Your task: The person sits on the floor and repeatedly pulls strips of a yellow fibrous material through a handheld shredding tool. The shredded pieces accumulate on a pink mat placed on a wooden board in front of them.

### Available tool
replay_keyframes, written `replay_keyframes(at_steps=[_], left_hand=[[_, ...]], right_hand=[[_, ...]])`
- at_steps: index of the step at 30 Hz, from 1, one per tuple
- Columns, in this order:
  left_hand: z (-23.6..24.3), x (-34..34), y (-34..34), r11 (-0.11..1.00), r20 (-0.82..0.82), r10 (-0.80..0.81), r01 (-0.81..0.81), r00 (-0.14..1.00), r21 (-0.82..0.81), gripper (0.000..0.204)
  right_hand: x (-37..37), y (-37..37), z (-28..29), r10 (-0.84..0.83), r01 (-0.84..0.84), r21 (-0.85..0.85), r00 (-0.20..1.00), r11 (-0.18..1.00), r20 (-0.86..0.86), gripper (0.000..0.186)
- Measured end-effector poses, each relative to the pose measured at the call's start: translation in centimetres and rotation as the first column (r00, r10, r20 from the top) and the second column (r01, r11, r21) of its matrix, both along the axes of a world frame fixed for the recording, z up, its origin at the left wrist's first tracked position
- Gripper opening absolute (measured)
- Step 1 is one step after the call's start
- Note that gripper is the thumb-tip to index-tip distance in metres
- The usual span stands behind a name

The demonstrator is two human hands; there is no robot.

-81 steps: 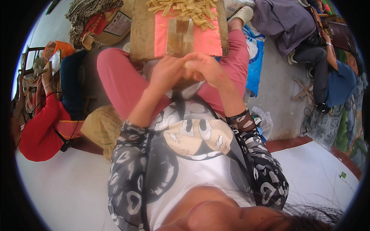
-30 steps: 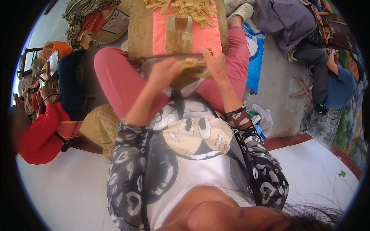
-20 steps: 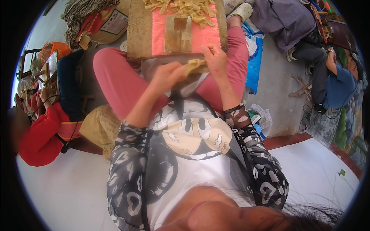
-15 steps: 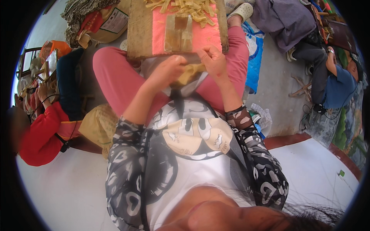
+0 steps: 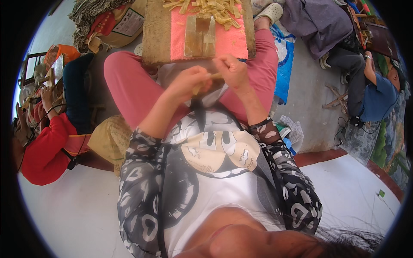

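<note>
My left hand point(image 5: 189, 82) is closed on a pale yellow strip point(image 5: 215, 75) above my lap, slightly blurred. My right hand point(image 5: 232, 71) is closed on the strip, just right of my left hand and below the board's near edge. On the worn wooden board point(image 5: 155, 41) lies a pink cloth point(image 5: 232, 43). A tape-covered, box-like block point(image 5: 199, 36) rests on the cloth, with a pile of yellowish strips point(image 5: 206, 8) beyond it.
A person in red point(image 5: 45, 157) works at the left, another in blue point(image 5: 378, 99) at the right. Tan sacks point(image 5: 107, 142) lie left, a blue plastic bag point(image 5: 284, 73) beside my right leg, a wooden folding stool point(image 5: 337, 99) farther right and a grey cloth point(image 5: 314, 26) upper right.
My hands moved from clasped to apart, showing the yellow strip, then drew closer again. The strip now shows less between them, and my right hand has shifted slightly down and left.
</note>
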State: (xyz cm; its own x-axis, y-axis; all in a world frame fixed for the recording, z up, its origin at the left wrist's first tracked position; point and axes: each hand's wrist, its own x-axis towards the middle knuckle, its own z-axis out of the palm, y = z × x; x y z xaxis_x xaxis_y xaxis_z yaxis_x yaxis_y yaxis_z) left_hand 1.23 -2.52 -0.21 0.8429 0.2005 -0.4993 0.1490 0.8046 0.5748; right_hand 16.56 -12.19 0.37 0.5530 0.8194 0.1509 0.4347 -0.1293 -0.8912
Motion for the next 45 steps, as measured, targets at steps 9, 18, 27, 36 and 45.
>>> replay_keyframes(at_steps=[9,18,27,36,45], left_hand=[[2.1,-0.4,0.1,0.990,-0.098,-0.116,0.123,0.988,0.070,0.019],[2.6,-0.8,0.1,0.766,-0.127,-0.171,0.213,0.977,0.607,0.023],[2.0,-0.3,0.9,0.989,0.034,-0.151,0.151,0.988,0.008,0.022],[0.2,-0.1,0.2,0.996,0.073,-0.045,0.051,0.996,-0.075,0.010],[1.4,-1.3,1.3,0.971,0.071,-0.097,0.079,0.993,0.224,0.009]], right_hand=[[0.9,-0.1,0.8,-0.167,0.169,0.122,0.986,0.978,-0.024,0.010],[3.5,-0.6,-0.3,-0.269,0.270,0.041,0.963,0.962,-0.018,0.014],[0.8,-0.4,1.3,-0.034,0.032,-0.014,0.984,0.999,-0.172,0.014],[0.1,-0.3,0.2,-0.059,0.055,0.077,0.996,0.996,0.062,0.012],[1.7,-0.4,0.9,-0.077,0.070,0.055,0.986,0.996,0.145,0.012]])
